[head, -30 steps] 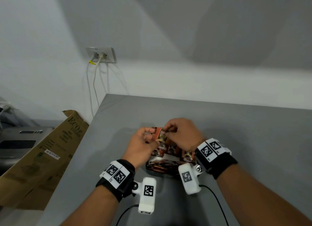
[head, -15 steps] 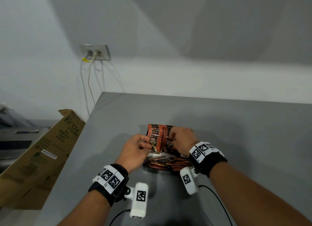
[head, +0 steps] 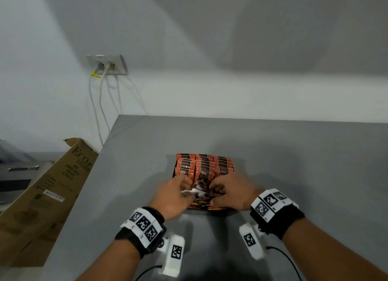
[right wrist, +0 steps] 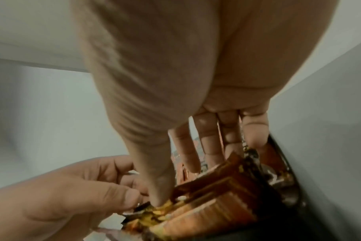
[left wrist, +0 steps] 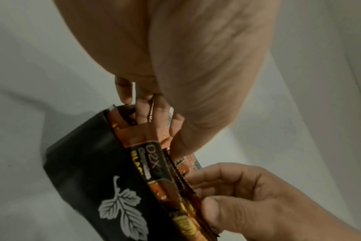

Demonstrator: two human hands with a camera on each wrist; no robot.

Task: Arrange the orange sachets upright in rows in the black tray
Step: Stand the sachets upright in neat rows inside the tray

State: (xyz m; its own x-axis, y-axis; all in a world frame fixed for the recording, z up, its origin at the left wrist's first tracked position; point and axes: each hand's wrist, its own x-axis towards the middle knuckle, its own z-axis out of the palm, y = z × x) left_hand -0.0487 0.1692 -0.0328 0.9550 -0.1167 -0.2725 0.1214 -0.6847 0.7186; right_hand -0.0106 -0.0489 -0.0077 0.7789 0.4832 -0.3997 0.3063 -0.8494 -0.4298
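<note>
- Grey surface [head: 294, 165] runs to a white wall, with a black tray [left wrist: 78, 171] on it near the person; the tray's side bears a white leaf print.
- Cardboard box [head: 48, 192] leans off the surface's left edge; a wall socket [head: 109, 64] with white cables sits on the wall above it.
- Orange sachets [head: 204, 165] stand upright in three rows filling the far part of the tray, printed "D2X" on their faces; more sachets lie flat and jumbled at the tray's near end.
- Left hand [head: 175, 193] is over the tray's near left part, fingers curled and pinching a sachet among the front ones, as the left wrist view shows.
- Right hand [head: 233, 193] is over the near right part, its fingers [right wrist: 185, 151] reaching down among the sachets and its thumb pressing into the loose pile; whether it grips one I cannot tell.
- Both hands nearly touch at the tray's middle.
</note>
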